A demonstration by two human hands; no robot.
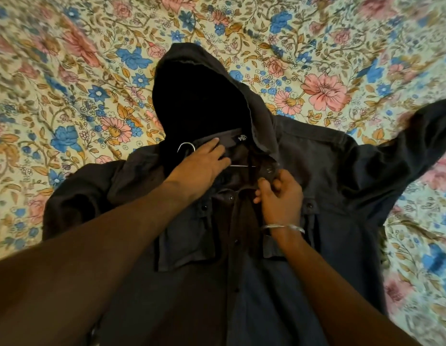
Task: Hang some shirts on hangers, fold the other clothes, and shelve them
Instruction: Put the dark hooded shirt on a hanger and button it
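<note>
Dark hooded shirt (279,245) under both hands, wire hanger (189,146) inside.

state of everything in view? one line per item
hooded shirt: spread face up on the bedsheet, front open at the collar
hanger: inside the neck, metal hook sticking out
left hand: fingers straight, resting on the collar
right hand: pinching the placket by the top button
floral bedsheet: rumpled
</note>
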